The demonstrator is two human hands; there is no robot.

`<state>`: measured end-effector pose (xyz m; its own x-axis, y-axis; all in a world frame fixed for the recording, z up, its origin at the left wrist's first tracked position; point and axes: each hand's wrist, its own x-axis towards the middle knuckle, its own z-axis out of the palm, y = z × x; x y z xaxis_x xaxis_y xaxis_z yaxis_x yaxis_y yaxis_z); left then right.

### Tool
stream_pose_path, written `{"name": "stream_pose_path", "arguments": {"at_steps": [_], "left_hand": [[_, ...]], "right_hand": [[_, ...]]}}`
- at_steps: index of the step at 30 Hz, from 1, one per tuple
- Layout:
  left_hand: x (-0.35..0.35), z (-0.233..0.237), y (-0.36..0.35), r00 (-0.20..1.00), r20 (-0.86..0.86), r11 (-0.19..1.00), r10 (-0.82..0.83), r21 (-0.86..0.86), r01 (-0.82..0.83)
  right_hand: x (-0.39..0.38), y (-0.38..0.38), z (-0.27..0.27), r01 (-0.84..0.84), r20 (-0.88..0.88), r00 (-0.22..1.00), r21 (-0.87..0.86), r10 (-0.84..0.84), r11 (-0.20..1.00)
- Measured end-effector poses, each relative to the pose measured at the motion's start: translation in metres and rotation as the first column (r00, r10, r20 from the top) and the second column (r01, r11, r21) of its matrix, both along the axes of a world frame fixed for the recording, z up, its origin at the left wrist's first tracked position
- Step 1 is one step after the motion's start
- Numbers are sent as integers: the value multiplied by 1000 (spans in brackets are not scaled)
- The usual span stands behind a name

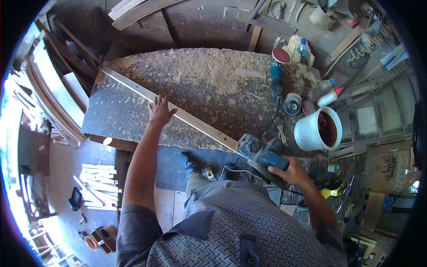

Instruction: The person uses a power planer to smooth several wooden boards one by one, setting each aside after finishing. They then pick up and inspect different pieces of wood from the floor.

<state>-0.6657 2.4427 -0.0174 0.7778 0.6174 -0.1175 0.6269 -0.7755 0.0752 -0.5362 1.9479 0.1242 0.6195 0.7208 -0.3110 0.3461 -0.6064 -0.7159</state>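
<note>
Wooden strip [200, 126], open bench [195, 69] along far edge

Left hand [161, 113] spread on a wooden strip [201, 127]; right hand [291, 171] grasping a power tool [272, 158] at the strip's near end; workbench [213, 91] beneath the strip.

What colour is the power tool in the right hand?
The power tool is greyish blue, head view.

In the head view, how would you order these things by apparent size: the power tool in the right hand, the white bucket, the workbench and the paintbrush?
1. Workbench
2. White bucket and power tool, not ranked: they look similar, and nearness to the camera makes it unsure
3. Paintbrush
</note>
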Motion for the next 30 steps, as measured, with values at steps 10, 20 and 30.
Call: {"name": "stream_pose_path", "arguments": {"at_steps": [10, 20, 30], "left_hand": [[-16, -20, 9, 990, 54, 986, 133, -110, -126], [-17, -34, 19, 987, 127, 991, 102, -94, -91], [-15, -11, 16, 984, 109, 984, 143, -122, -130]], "right_hand": [[-8, 16, -10, -86, -137, 988, -145, 66, 986], [-10, 68, -10, -96, -199, 977, -111, 73, 989], [-20, 156, -33, -92, -173, 980, 39, 98, 995]]}}
